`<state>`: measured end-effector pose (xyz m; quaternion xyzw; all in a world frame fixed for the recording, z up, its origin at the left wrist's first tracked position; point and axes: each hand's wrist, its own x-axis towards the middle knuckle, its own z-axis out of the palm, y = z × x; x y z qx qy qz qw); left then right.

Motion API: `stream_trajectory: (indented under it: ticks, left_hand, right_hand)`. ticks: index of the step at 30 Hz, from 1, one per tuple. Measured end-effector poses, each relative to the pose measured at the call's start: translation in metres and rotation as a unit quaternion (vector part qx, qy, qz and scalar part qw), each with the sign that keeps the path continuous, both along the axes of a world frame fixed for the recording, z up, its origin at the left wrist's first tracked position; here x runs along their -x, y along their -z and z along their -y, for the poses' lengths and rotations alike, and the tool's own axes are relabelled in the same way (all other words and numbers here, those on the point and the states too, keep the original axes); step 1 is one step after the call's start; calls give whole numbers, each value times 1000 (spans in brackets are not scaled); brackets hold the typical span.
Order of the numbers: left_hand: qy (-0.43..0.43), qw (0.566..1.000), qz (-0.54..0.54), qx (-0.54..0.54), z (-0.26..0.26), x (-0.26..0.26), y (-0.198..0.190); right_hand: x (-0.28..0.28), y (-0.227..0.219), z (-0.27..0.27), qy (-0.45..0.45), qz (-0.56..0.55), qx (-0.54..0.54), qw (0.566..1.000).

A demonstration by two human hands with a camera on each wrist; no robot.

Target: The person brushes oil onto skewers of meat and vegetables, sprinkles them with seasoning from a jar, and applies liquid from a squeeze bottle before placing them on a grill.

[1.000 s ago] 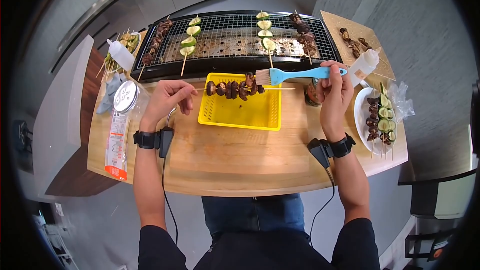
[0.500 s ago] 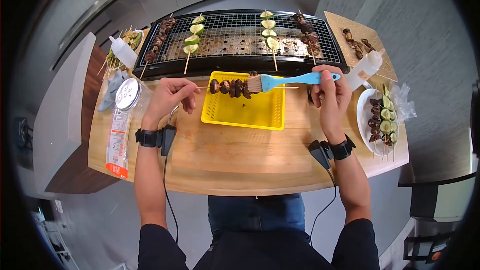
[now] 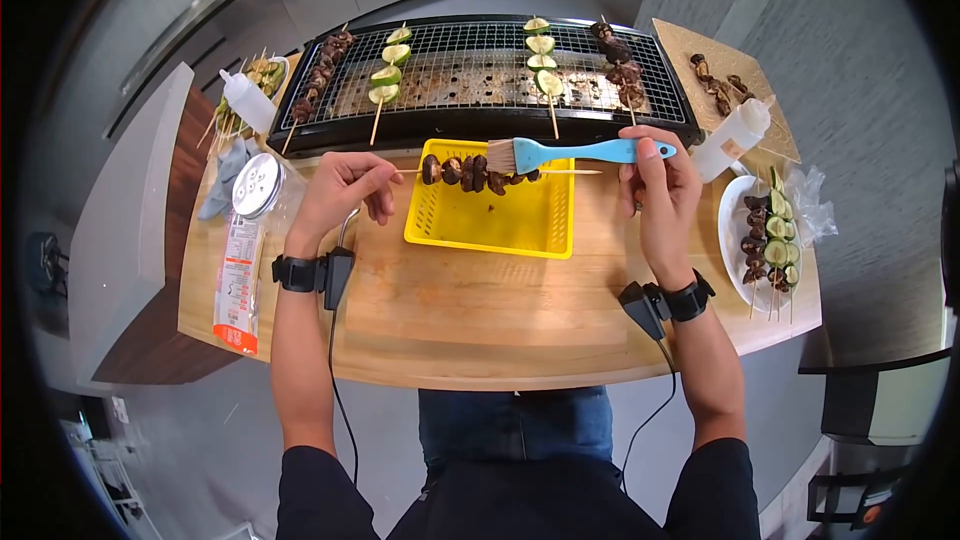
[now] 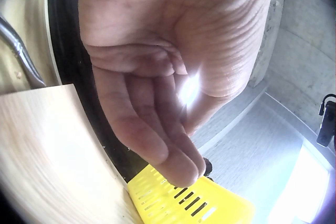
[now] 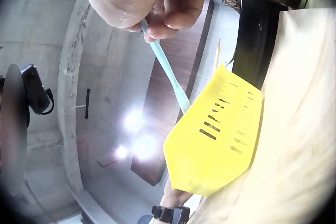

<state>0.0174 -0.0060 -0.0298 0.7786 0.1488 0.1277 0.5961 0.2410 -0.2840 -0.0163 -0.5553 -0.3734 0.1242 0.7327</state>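
my left grip (image 3: 350, 190) pinches one end of the dark brown mushroom skewer (image 3: 452, 171), which extends rightward over the yellow slotted basket (image 3: 490, 228); my right grip (image 3: 664, 185) holds the light-blue brush (image 3: 585, 150), bristles at the mushrooms. i see a pale wooden bench (image 3: 450, 325) and grey walls (image 3: 800, 70). the skewer lies crosswise, the brush's bristles leftward.

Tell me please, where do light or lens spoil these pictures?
Head view: lens bows the table, corners black; left wrist view: white glare against the left hand; right wrist view: three glare spots, a blurred oval at left.
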Motion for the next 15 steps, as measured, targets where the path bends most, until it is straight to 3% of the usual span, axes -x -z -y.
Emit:
stream_trajectory:
  ticks: [15]
  left_hand:
    - [3, 1000, 4, -6, 1, 1, -1]
  right_hand:
    - [3, 8, -3, -62, 0, 22, 998]
